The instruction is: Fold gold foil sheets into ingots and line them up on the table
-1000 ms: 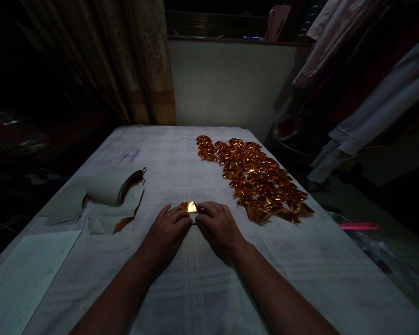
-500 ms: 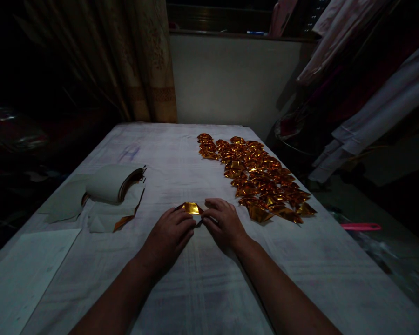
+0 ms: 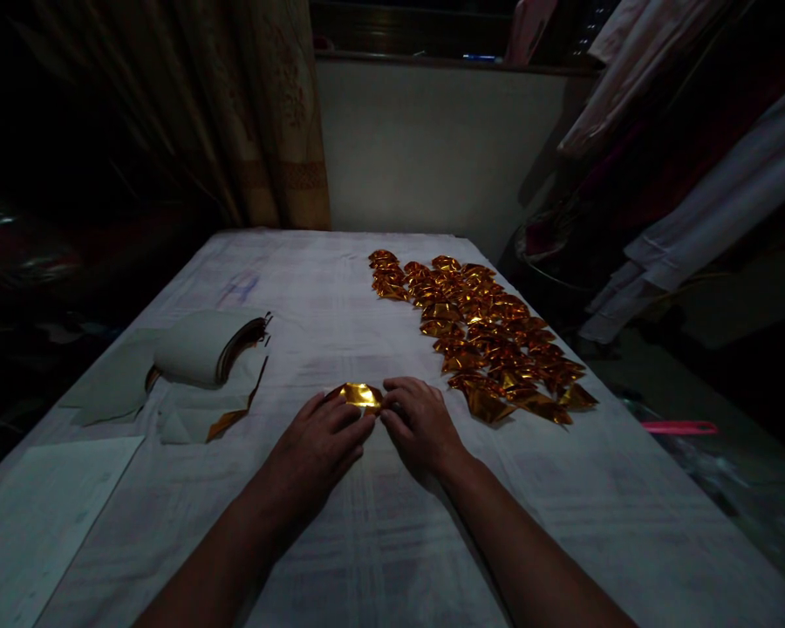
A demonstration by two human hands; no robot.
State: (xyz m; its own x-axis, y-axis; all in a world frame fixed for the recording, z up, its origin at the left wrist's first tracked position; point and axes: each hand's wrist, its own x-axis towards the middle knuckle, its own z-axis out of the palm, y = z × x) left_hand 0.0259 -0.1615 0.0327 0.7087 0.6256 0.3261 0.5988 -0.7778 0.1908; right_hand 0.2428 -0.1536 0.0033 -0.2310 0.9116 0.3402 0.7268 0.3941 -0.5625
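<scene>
In the middle of the cloth-covered table lies a piece of shiny gold foil paper, folded into a low band. My left hand rests over its left part and front edge, the fingers bent and pressed on it. At the right end, my right hand grips the foil with curled fingers. Both palms face down, and they hide the ends of the piece. To the right lie rows of folded gold foil pieces, many overlapping.
On the left sits a curved stack of pale-backed foil sheets, with loose sheets around it. A white sheet covers the near left corner of the table. Clothes hang on the right; a curtain hangs behind.
My left fingers have shifted slightly right along the front of the foil, and more of its gold face shows. My right hand stays at the right end. The view has shifted slightly.
</scene>
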